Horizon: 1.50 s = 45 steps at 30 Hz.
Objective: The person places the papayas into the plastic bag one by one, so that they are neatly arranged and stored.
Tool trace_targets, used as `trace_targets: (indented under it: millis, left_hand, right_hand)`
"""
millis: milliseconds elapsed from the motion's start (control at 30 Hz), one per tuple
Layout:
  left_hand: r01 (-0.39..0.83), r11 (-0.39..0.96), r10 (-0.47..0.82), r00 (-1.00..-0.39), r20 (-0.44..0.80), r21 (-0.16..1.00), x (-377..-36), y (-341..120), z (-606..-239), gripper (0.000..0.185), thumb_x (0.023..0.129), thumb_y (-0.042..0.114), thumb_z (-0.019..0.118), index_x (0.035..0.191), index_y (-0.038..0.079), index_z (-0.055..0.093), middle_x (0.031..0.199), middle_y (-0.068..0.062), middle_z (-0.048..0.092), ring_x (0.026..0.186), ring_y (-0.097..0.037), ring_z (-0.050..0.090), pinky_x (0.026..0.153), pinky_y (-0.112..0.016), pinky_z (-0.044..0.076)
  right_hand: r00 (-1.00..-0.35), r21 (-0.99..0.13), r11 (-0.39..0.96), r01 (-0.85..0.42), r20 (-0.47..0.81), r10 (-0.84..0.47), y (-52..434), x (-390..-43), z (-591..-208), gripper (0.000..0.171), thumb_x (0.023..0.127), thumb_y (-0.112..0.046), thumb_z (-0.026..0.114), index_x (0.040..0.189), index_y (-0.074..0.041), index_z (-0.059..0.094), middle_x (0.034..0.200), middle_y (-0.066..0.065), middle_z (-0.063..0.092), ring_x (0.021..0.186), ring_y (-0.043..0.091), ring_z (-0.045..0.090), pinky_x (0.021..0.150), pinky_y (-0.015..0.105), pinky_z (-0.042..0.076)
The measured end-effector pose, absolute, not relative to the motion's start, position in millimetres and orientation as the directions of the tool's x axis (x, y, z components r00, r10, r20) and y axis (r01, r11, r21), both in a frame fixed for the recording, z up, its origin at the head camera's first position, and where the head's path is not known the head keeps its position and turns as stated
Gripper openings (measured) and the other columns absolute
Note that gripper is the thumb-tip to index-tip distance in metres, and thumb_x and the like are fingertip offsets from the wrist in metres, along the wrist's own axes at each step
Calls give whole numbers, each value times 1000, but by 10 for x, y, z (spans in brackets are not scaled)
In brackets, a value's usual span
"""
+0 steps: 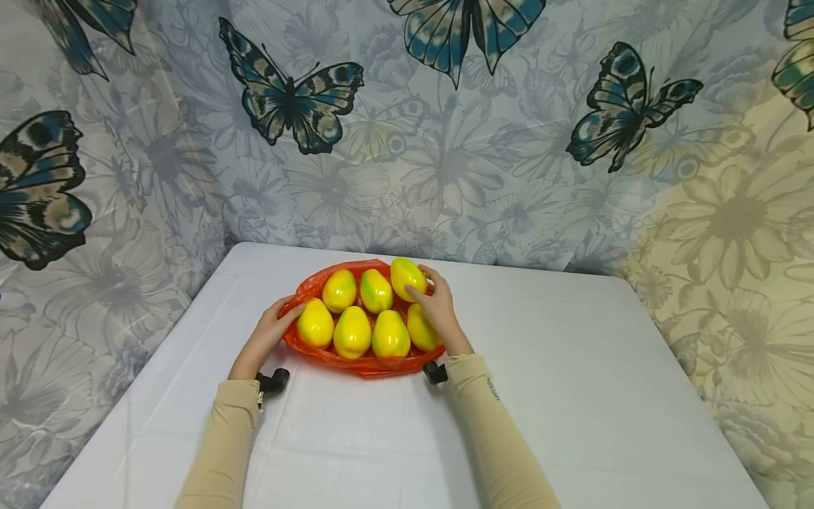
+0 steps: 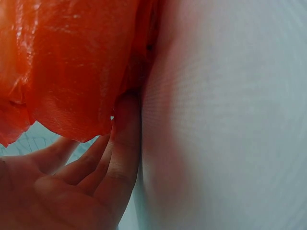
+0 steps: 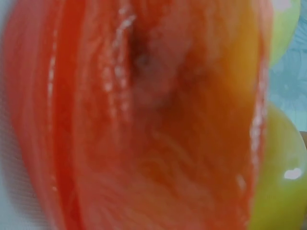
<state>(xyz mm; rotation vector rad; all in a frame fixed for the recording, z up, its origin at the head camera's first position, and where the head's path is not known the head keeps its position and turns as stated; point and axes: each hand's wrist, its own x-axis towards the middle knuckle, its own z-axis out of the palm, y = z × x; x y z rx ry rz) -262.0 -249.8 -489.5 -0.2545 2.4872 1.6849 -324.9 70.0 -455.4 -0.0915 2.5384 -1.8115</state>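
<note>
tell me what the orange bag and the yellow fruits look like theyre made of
The orange bag looks like thin glossy plastic film: it crinkles, shines and lets light through in the wrist views. The yellow fruits look like smooth moulded plastic or foam, with an even sheen and near-identical shapes, though real fruit cannot be ruled out.

front, sides: bare table; centre: bag of fruit; behind: curtain

Right wrist view: badly blurred, filled by the orange bag; yellow fruit cut off at the right edge. Left wrist view: left hand cropped at the bottom edge, fingertips apparently tucked under the bag's edge. Head view: right hand covers part of two fruits.
</note>
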Motion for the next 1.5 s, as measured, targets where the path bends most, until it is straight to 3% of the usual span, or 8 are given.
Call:
trace_targets:
  millis: [467, 1033, 1267, 1500]
  left_hand:
    - [-198, 369, -63, -980, -188, 908, -2637, -2500, -4919, 75, 99, 51, 48, 154, 6, 26, 159, -20, 27, 144, -37, 29, 120, -53, 24]
    - [-197, 364, -51, -980, -192, 910, -2642, -2467, -4911, 75, 99, 52, 47, 154, 7, 24, 159, -21, 26, 143, -37, 29, 119, -54, 25]
    - [-227, 363, -62, -974, -220, 903, -2666, -2435, -4898, 78, 97, 55, 48, 155, 9, 23, 158, -20, 27, 138, -35, 36, 117, -52, 31]
    - [-218, 367, -60, -976, -210, 904, -2665, -2425, -4859, 77, 97, 54, 49, 155, 10, 23, 159, -21, 27, 142, -37, 33, 118, -53, 28]
  right_hand:
    - [-994, -932, 359, -49, 10, -110, 752, -3278, -4585, 42, 97, -26, 60, 131, -2, 59, 140, 17, 54, 130, 33, 50, 111, 47, 41]
    - [-997, -946, 321, -55, 34, -70, 823, -3233, -4573, 41, 97, -22, 60, 134, -5, 56, 141, 15, 54, 130, 34, 50, 109, 48, 43]
    - [-998, -950, 307, -55, 41, -51, 889, -3209, -4549, 43, 97, -22, 61, 135, -5, 55, 142, 16, 52, 130, 34, 51, 109, 48, 43]
    - [-996, -943, 319, -92, 80, -50, 1009, -3178, -4533, 42, 96, -22, 61, 135, -6, 56, 144, 15, 49, 131, 37, 48, 111, 48, 41]
